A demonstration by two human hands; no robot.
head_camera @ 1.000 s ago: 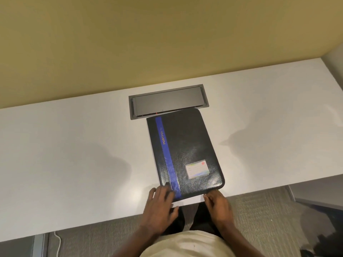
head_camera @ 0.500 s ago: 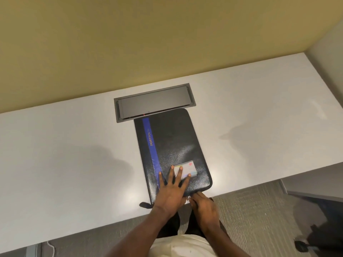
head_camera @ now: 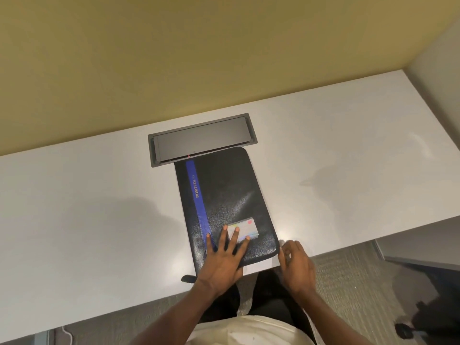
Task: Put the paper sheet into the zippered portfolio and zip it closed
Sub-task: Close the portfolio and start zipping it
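The black zippered portfolio (head_camera: 224, 190) with a blue stripe lies closed on the white desk (head_camera: 87, 220), its near end at the desk's front edge. My left hand (head_camera: 221, 260) rests flat on the lower cover, fingers spread, fingertips on a small label card (head_camera: 246, 229). My right hand (head_camera: 297, 265) is at the portfolio's near right corner, fingers pinched together against the zippered edge; the pull itself is hidden under them. A short black tab (head_camera: 188, 278) sticks out at the near left corner. No paper sheet is visible.
A grey cable hatch (head_camera: 201, 139) is set into the desk just behind the portfolio. A yellow wall runs along the back and a pale side wall stands at the right. Grey carpet and a dark object (head_camera: 423, 317) lie below the front edge.
My left hand went from the near edge onto the cover. My right hand slid along the near edge from the middle to the right corner. The white strip under that edge no longer shows.
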